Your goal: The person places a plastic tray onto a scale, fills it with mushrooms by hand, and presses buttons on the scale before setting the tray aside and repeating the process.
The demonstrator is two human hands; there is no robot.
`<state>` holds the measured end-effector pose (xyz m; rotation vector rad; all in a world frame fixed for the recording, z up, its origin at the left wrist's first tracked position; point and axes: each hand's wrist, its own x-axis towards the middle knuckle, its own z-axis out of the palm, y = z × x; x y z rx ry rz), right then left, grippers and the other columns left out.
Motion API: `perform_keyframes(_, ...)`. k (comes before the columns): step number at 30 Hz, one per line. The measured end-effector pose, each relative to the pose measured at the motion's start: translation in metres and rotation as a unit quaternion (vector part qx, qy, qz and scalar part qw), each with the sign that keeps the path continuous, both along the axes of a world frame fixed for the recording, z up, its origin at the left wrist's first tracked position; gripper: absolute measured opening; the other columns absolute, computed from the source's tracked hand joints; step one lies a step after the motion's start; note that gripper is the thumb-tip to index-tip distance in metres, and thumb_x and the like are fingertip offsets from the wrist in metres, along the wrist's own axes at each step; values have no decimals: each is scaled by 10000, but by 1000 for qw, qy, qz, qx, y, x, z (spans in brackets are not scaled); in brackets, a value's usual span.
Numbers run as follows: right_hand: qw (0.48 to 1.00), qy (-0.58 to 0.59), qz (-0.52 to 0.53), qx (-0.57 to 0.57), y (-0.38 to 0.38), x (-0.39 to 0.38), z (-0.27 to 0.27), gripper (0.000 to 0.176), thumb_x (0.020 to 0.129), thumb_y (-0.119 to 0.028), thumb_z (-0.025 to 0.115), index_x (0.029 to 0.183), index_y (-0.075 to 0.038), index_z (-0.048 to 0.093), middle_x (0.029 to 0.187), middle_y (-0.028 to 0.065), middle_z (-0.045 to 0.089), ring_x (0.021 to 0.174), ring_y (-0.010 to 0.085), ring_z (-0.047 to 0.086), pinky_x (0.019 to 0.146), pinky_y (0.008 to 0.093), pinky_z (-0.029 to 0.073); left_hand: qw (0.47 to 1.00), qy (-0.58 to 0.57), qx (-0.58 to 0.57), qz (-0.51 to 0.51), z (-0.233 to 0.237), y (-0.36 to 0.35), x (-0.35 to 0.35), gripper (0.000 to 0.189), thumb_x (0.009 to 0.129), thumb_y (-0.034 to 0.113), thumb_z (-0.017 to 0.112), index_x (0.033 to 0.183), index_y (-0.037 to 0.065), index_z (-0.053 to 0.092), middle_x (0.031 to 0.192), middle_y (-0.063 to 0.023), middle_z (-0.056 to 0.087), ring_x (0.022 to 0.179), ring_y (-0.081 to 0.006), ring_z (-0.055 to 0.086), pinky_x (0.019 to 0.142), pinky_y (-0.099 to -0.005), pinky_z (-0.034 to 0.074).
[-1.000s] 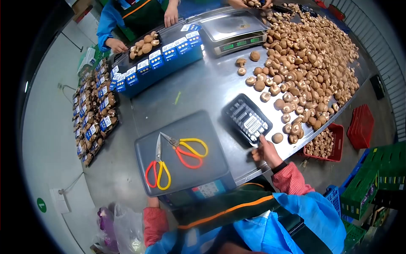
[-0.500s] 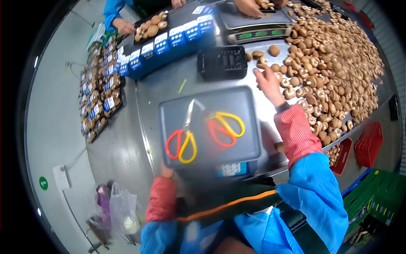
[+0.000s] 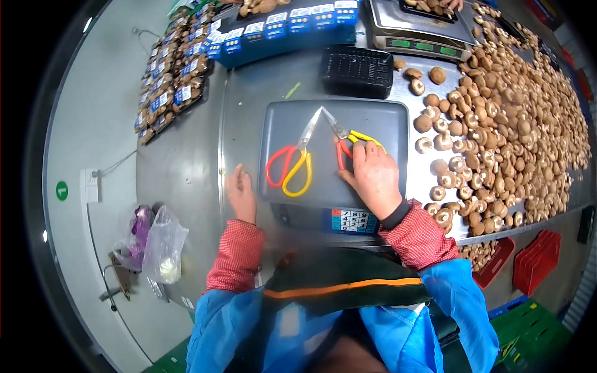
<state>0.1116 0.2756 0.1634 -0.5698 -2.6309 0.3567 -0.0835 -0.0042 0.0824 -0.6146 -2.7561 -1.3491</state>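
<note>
Two pairs of scissors with red and yellow handles lie on the grey pan of a scale (image 3: 336, 186), their tips meeting near its far side. My right hand (image 3: 375, 177) is over the handles of the right scissors (image 3: 340, 130), its fingers and thumb closed around them and hiding part of the loops. The left scissors (image 3: 305, 140) lie untouched. Beside the scale's left edge is my left hand (image 3: 240, 194), holding nothing, its fingers loosely apart. Just beyond the pan sits a black plastic tray (image 3: 357, 73).
A large heap of mushrooms (image 3: 516, 124) covers the right side of the metal table. At the back stand a row of blue boxes (image 3: 280, 37) and another scale (image 3: 423, 43), where a person's hand touches a tray. Packed mushroom trays (image 3: 171, 74) are stacked at the left.
My right hand has moved from the loose mushrooms onto the right scissors. My left hand has come out from beside the scale's near left corner. The view has shifted.
</note>
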Motion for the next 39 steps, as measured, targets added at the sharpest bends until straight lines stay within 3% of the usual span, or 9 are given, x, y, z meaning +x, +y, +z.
perform_keyframes(3, 997, -62, -48, -27, 10, -1, -15, 414, 744, -302, 806, 973, -24, 601, 818, 123, 647, 759, 271, 658, 656, 356, 535, 993, 70, -31, -87, 79, 46, 39, 168, 893, 78, 647, 1054, 33, 662, 897, -70, 581, 823, -151, 556, 726, -290, 467)
perform_keyframes(8, 996, -86, -13, -30, 21, 9, -13, 229, 788, -226, 697, 851, -31, 594, 693, 156, 656, 653, 303, 676, 592, 399, 546, 931, 258, -216, -138, 77, 101, 61, 302, 777, 190, 740, 1026, 42, 654, 883, -130, 618, 750, -310, 625, 697, -383, 512)
perform_keyframes(13, 965, -70, -40, -249, 29, 35, 8, 334, 765, -337, 691, 832, -14, 634, 733, 192, 672, 706, 382, 670, 647, 463, 528, 949, 97, -266, -138, 77, 105, 44, 344, 776, 171, 730, 1086, 50, 640, 814, -104, 665, 722, -270, 669, 666, -375, 530)
perform_keyframes(18, 849, 78, -36, -521, -16, 76, 4, 338, 778, -276, 751, 843, 19, 599, 660, 63, 596, 596, 158, 574, 586, 309, 472, 940, -304, 23, -154, 76, 88, 54, 323, 854, 103, 716, 1140, -22, 631, 793, -5, 670, 742, -51, 623, 671, -228, 504)
perform_keyframes(22, 902, 95, -121, -404, -60, 66, 7, 354, 783, -298, 717, 907, 17, 611, 718, 156, 644, 674, 293, 658, 630, 394, 512, 979, -29, -56, -193, 43, 91, 59, 393, 839, 211, 697, 1171, 9, 638, 905, -96, 702, 775, -201, 673, 749, -313, 532)
perform_keyframes(23, 924, 86, -134, -348, -61, 59, 3, 360, 786, -310, 707, 914, 13, 613, 735, 177, 655, 696, 327, 669, 637, 416, 518, 975, -57, -67, -203, 41, 93, 59, 416, 873, 147, 726, 1230, -19, 591, 916, -46, 678, 803, -96, 649, 739, -242, 522)
perform_keyframes(29, 991, -15, -113, -76, -72, -3, -7, 264, 780, -289, 690, 810, -34, 629, 719, 183, 683, 685, 352, 690, 621, 463, 553, 974, -97, 115, -167, 63, 56, 84, 311, 897, 88, 682, 1189, -6, 627, 939, -33, 666, 831, -88, 627, 779, -250, 518)
perform_keyframes(35, 984, -113, -130, -44, -70, -18, -4, 294, 770, -340, 675, 802, -49, 697, 760, 164, 706, 740, 334, 706, 662, 435, 567, 950, -161, 157, -217, 36, -2, 103, 180, 946, 71, 637, 1114, 15, 668, 921, 16, 646, 792, -37, 571, 712, -204, 488)
perform_keyframes(39, 977, -124, -127, -114, -61, 1, 13, 368, 767, -405, 658, 837, -54, 743, 796, 185, 707, 789, 370, 702, 690, 463, 557, 938, -12, 33, -346, 44, -12, 133, 235, 872, 76, 677, 1105, 46, 667, 968, -65, 646, 880, -190, 621, 784, -301, 496)
